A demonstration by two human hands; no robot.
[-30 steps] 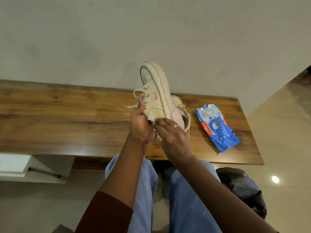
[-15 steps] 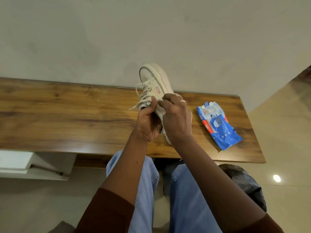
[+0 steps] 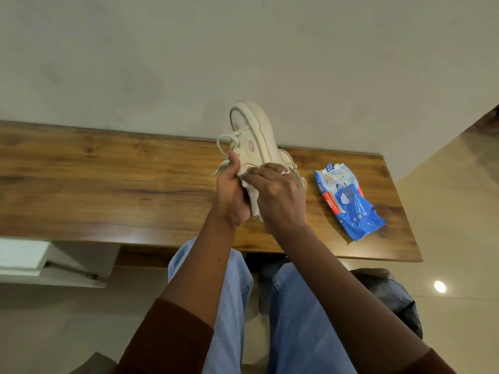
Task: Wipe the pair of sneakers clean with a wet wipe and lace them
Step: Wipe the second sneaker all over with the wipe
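Wiping stage, by the look of it: sneaker gripped toe-up above the table in left hand, right hand fingers pinching wet wipe against its side. Next, probably: more strokes, then lacing.

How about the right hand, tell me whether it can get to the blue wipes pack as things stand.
Probably yes. The wipes pack lies on the table just right of the right hand, with bare wood between them. But that hand is pressing a white wipe to the sneaker, so it would have to let go first.
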